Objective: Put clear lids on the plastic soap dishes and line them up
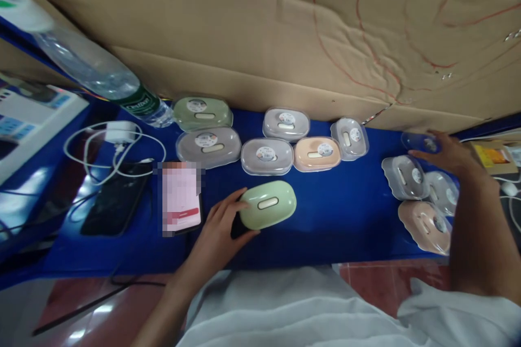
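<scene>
My left hand (pixel 222 227) grips the left end of a pale green oval case (pixel 268 204) lying on the blue table (pixel 337 211); this case has no clear cover. My right hand (pixel 451 154) reaches to the far right and holds a clear plastic cover (pixel 421 142) by its edge. Just below it sit covered cases: a grey one (pixel 405 176), another grey one (pixel 443 191) and a peach one (pixel 425 225).
A row of covered cases lies along the back: green (pixel 202 113), grey (pixel 208 146), grey (pixel 266 156), grey (pixel 286 123), peach (pixel 317 153), clear-grey (pixel 350 138). A phone (pixel 181 198), a dark phone (pixel 114 200), a white charger cable (pixel 116 141), a water bottle (pixel 93 70) and a cardboard wall (pixel 285 27) surround them.
</scene>
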`<action>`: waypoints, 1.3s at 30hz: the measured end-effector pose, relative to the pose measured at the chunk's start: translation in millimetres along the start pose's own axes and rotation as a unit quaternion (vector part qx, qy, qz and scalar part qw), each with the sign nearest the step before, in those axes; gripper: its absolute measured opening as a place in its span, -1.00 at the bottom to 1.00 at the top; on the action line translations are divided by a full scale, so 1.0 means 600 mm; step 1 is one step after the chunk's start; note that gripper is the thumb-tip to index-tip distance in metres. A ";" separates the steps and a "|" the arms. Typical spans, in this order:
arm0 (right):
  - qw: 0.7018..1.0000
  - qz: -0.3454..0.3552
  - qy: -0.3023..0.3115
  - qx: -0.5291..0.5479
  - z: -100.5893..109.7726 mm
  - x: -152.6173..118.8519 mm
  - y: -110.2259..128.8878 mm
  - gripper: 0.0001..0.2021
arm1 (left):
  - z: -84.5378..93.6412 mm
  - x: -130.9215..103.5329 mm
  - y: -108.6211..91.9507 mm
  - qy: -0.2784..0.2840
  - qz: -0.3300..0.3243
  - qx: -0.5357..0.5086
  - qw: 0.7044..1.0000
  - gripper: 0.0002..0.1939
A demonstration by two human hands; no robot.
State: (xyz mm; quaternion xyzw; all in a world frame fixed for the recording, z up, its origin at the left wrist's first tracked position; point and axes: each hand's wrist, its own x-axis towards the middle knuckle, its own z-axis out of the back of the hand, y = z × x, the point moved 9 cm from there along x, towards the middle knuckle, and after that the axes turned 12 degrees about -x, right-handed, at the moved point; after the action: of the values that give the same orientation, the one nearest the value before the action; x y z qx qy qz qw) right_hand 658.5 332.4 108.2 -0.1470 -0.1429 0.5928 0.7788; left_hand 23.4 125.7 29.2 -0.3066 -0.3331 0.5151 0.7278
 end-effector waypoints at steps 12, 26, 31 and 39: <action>0.827 0.467 -0.112 0.292 0.218 -0.455 0.477 0.00 | -0.019 -0.007 0.012 0.052 0.066 -0.015 0.996 0.01; 0.789 0.547 -0.110 0.256 0.198 -0.488 0.608 -0.15 | -0.037 -0.006 -0.001 0.054 0.022 -0.010 0.998 -0.01; 0.793 0.541 -0.120 0.251 0.184 -0.493 0.613 -0.14 | -0.039 -0.004 0.000 0.079 0.006 -0.009 0.997 -0.08; 0.783 0.570 -0.096 0.229 0.181 -0.492 0.610 -0.19 | -0.041 -0.003 0.001 0.088 0.010 -0.020 0.996 -0.04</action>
State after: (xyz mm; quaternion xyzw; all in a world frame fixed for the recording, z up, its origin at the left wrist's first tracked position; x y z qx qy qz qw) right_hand 217.1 147.2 47.3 0.0389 0.0330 0.9550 0.2923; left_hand 42.5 121.3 14.1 -0.3687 -0.2754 0.4862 0.7429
